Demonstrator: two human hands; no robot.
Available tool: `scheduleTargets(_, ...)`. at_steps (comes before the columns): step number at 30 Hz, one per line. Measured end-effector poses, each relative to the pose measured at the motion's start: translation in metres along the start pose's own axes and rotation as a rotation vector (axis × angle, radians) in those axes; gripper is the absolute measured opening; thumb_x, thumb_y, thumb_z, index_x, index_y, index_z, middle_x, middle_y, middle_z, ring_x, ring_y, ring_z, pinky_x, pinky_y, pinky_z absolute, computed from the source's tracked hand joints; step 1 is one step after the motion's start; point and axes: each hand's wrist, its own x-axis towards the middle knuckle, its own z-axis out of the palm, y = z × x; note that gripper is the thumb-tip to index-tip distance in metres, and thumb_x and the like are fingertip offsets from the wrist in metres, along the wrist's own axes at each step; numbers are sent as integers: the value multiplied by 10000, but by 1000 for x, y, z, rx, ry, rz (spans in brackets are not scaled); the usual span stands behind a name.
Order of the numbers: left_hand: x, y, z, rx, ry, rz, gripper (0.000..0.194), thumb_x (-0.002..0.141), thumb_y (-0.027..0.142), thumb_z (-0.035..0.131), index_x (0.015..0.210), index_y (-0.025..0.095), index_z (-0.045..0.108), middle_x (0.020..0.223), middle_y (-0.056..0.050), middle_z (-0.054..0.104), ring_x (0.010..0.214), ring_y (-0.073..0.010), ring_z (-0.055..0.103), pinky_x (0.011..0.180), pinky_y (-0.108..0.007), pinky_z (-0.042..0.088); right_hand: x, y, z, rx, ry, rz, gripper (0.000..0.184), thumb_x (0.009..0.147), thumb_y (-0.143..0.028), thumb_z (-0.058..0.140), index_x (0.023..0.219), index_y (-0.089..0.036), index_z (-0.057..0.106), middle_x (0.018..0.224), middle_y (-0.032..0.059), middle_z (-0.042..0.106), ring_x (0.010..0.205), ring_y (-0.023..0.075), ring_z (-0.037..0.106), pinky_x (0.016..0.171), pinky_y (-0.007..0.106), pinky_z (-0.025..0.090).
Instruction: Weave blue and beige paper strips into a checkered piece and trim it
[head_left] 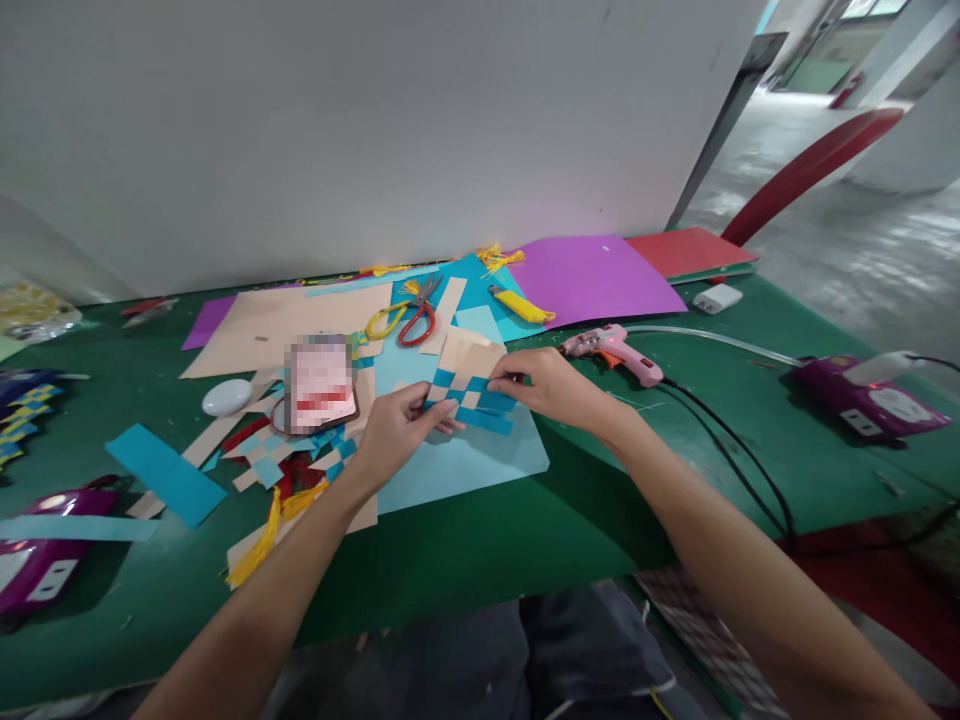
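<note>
Left hand (401, 425) pinching the left edge of a blue-and-beige woven paper piece (469, 392), right hand (551, 385) pinching its right edge, light-blue sheet (472, 470) beneath, green desk (585, 540)

One head view, facing forward and down, close over table (600, 540); wall (375, 130) ahead, far floor (787, 190) right, seemingly blurred.

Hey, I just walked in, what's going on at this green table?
A person's left hand and right hand hold a checkered piece of interlaced blue and beige paper strips by its opposite sides, over a light blue paper sheet. Strip ends stick out beyond the checks. Beside the right hand, a pink glue gun lies on the green table. Farther back lie scissors with one red and one yellow handle, and a yellow utility knife.
</note>
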Motion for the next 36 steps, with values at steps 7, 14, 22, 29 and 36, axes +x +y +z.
scheduleTargets(7, -1, 3, 2, -47, 9, -25, 374, 855, 402, 602, 644, 201, 368, 589, 18, 581, 713, -244, 725, 545, -257, 556, 0, 1, 0, -19, 10, -7, 170, 876, -213, 538, 738, -151, 614, 695, 12, 603, 609, 100, 491, 596, 223, 340)
scheduleTargets(14, 0, 5, 2, -72, 5, -39, 345, 869, 428, 567, 668, 194, 412, 602, 22, 556, 728, -247, 723, 579, -280, 570, 0, 1, 2, 4, -11, -20, 162, 877, -199, 543, 754, -149, 636, 718, 21, 631, 633, 107, 518, 612, 230, 356)
scheduleTargets(22, 0, 1, 2, -70, 17, -35, 320, 874, 429, 564, 695, 181, 471, 646, 2, 597, 722, -244, 720, 588, -291, 571, 0, -1, 1, 80, 19, 17, 129, 854, -255, 585, 788, -155, 632, 778, 31, 647, 693, 123, 562, 656, 241, 397)
scheduleTargets(29, 0, 4, 2, -58, 24, -37, 326, 859, 447, 575, 691, 186, 477, 662, 9, 600, 693, -223, 713, 611, -300, 584, -1, -6, 0, 207, -115, 198, 320, 779, -471, 639, 749, -156, 598, 686, -17, 561, 633, 105, 477, 579, 232, 343)
scheduleTargets(36, 0, 7, 2, -70, 41, -58, 377, 830, 490, 597, 655, 198, 434, 593, 22, 575, 687, -233, 714, 601, -303, 582, 0, -14, 9, 155, -232, 211, 327, 775, -399, 640, 597, -147, 533, 562, -47, 442, 538, 79, 366, 521, 229, 266)
